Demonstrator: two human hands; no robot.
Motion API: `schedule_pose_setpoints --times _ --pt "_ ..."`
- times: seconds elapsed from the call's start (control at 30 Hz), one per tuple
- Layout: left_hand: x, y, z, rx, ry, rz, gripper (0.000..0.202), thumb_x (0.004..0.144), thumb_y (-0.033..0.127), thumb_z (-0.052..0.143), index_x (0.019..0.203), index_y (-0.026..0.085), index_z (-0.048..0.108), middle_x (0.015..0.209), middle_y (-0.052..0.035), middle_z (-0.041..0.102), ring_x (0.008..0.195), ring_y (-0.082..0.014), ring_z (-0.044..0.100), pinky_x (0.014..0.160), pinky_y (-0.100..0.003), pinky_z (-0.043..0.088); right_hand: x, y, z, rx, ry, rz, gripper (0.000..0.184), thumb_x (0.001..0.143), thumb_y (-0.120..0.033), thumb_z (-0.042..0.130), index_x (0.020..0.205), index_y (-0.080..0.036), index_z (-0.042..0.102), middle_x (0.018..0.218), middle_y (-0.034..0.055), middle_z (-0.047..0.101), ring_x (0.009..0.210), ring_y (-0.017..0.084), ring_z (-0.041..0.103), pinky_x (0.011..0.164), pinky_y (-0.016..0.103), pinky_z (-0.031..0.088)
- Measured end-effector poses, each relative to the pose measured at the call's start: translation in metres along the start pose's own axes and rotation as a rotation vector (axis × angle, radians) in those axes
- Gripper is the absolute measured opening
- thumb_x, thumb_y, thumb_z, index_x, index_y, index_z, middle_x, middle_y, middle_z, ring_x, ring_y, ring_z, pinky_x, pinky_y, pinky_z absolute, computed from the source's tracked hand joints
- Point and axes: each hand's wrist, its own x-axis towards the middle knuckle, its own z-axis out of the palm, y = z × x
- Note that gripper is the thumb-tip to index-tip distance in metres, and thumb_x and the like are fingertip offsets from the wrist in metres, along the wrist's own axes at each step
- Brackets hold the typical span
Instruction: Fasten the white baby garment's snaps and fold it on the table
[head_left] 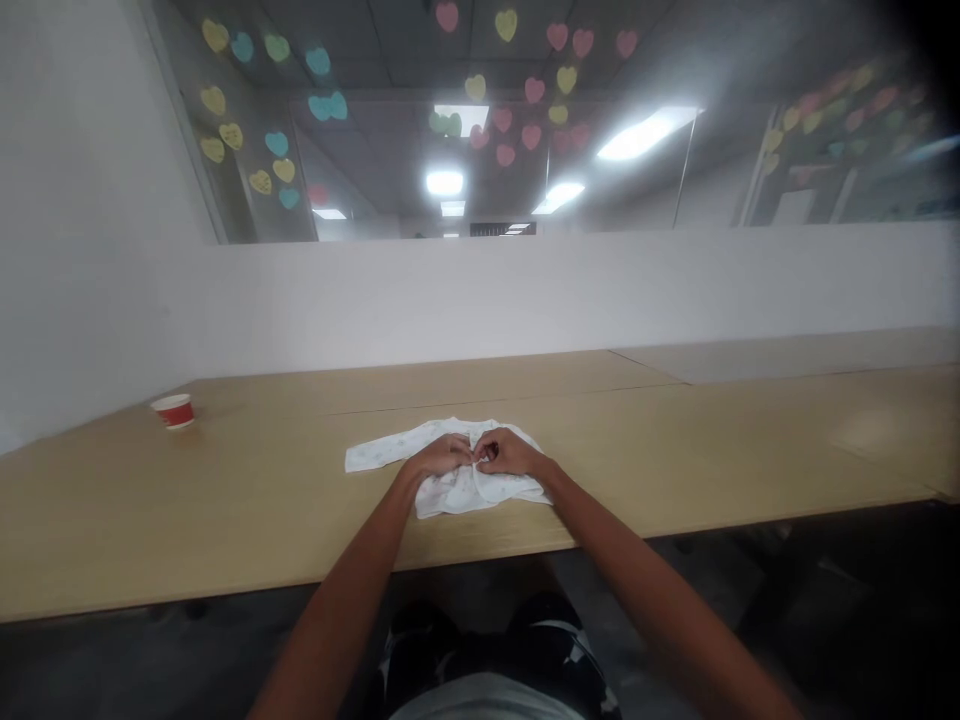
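Note:
A small white long-sleeved shirt (454,493) with a faint pale print lies on the table near its front edge. One sleeve stretches out to the left; the right side is partly covered by my right hand and forearm. At the middle of the shirt's front, my left hand (442,455) is closed, its fingertips pinching the fabric. My right hand (510,452) meets it there, thumb and forefinger curled together on the cloth. The fingertips of both hands nearly touch, and whatever small detail sits between them is too small to make out.
A red and white paper cup (174,411) stands at the far left of the wooden table (262,500). A white wall (480,300) borders the table's back, below glass (390,180) dotted with heart-shaped notes. The table's front edge runs just before my legs.

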Motion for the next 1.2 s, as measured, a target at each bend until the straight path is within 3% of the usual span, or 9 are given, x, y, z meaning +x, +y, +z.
schedule_pose_setpoints --times 0.17,0.27,0.43,0.67,0.93,1.0,1.2 --pt "-0.002 -0.001 -0.001 0.007 -0.005 -0.006 0.026 0.071 0.04 0.066 0.075 0.015 0.072 0.102 -0.0059 0.062 0.098 -0.0209 0.058 0.089 -0.027 0.047 0.0 0.006 -0.001 0.013 -0.066 0.03 0.024 0.068 -0.007 0.064 0.085 -0.017 0.078 0.077 -0.0009 0.067 0.068 0.011 0.054 0.059 0.017 0.038" --pt "-0.004 -0.001 0.0 0.02 0.027 -0.046 0.022 0.068 0.035 0.068 0.077 0.016 0.074 0.115 -0.007 0.06 0.105 -0.0235 0.058 0.096 -0.03 0.045 0.001 0.006 -0.001 -0.004 -0.049 0.057 0.024 0.07 -0.005 0.059 0.083 -0.015 0.077 0.073 -0.0008 0.065 0.064 0.01 0.053 0.057 0.017 0.036" --pt "-0.005 0.001 0.002 0.027 0.068 -0.107 0.018 0.066 0.024 0.066 0.078 0.015 0.075 0.13 -0.0077 0.055 0.113 -0.0249 0.055 0.097 -0.029 0.045 0.001 0.002 0.0 -0.059 0.001 0.108 0.016 0.064 -0.004 0.064 0.074 -0.012 0.074 0.066 -0.001 0.062 0.06 0.01 0.052 0.056 0.018 0.036" --pt "-0.002 0.003 0.007 0.013 0.105 -0.114 0.018 0.07 0.031 0.062 0.072 0.014 0.069 0.098 -0.007 0.064 0.09 -0.0211 0.06 0.08 -0.028 0.048 0.001 0.0 0.0 -0.101 -0.01 0.137 0.006 0.069 -0.012 0.069 0.073 -0.012 0.074 0.071 0.0014 0.066 0.065 0.012 0.056 0.058 0.019 0.037" --pt "-0.004 0.007 0.003 -0.011 0.089 0.018 0.018 0.071 0.032 0.064 0.07 0.015 0.068 0.093 -0.0062 0.063 0.097 -0.0207 0.059 0.086 -0.025 0.047 0.002 -0.002 0.0 -0.105 -0.072 0.193 0.009 0.07 -0.008 0.063 0.072 -0.011 0.071 0.068 -0.0004 0.063 0.063 0.01 0.053 0.057 0.018 0.036" --pt "-0.004 0.006 0.003 -0.011 0.091 0.035 0.019 0.072 0.033 0.064 0.07 0.015 0.068 0.093 -0.0066 0.063 0.098 -0.0205 0.058 0.086 -0.025 0.047 0.001 -0.003 0.0 -0.112 -0.07 0.204 0.006 0.072 -0.013 0.067 0.074 -0.011 0.071 0.07 0.0004 0.064 0.064 0.011 0.053 0.057 0.019 0.036" --pt "-0.001 -0.001 0.002 0.003 0.051 0.077 0.025 0.076 0.038 0.062 0.073 0.015 0.069 0.086 -0.0054 0.062 0.09 -0.0186 0.058 0.089 -0.026 0.045 0.0 -0.004 0.001 -0.115 -0.093 0.212 0.019 0.077 -0.03 0.07 0.077 -0.011 0.071 0.073 0.0015 0.064 0.063 0.012 0.052 0.055 0.021 0.035"
